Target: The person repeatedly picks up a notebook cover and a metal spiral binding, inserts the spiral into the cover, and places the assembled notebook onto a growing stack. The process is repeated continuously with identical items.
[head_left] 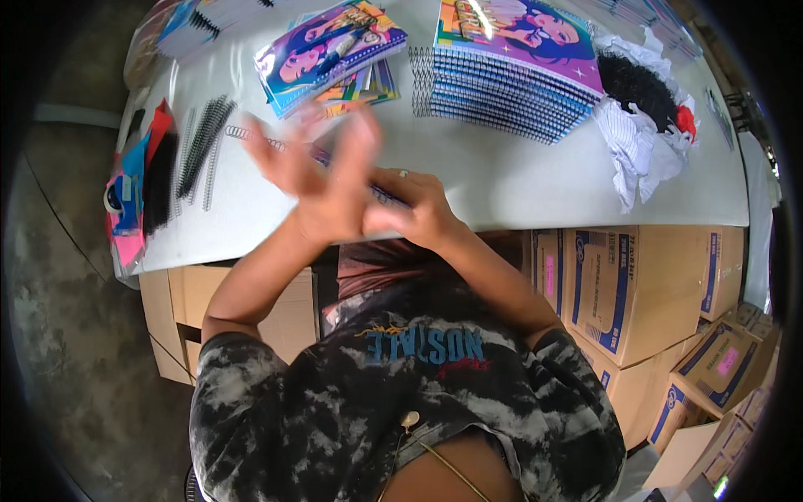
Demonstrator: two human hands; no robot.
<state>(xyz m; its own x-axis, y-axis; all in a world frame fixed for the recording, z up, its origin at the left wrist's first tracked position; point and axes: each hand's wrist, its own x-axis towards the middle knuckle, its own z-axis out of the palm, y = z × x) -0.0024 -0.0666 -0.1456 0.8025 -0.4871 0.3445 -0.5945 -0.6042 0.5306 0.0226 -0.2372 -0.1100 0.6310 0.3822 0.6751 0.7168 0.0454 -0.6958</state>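
My right hand (pixel 422 209) is closed on a thin purple-blue notebook (pixel 389 197), seen nearly edge-on just above the table's near edge. My left hand (pixel 322 180) is blurred by motion beside it, with fingers spread and nothing visibly gripped. Behind its fingers, a loose end of spiral coil (pixel 238 131) sticks out to the left; whether it is threaded into the notebook cannot be made out. Most of the notebook is hidden by both hands. Beyond them lies a small pile of colourful spiral notebooks (pixel 326 63), with a pen-like item on top.
A tall stack of spiral-bound notebooks (pixel 510 92) stands at the back right, beside crumpled cloth (pixel 627 155) and black tangled material (pixel 636 88). Loose black coils (pixel 205 142) and a blue tape dispenser (pixel 127 201) lie on the white table's left. Cardboard boxes (pixel 636 284) are stacked at lower right.
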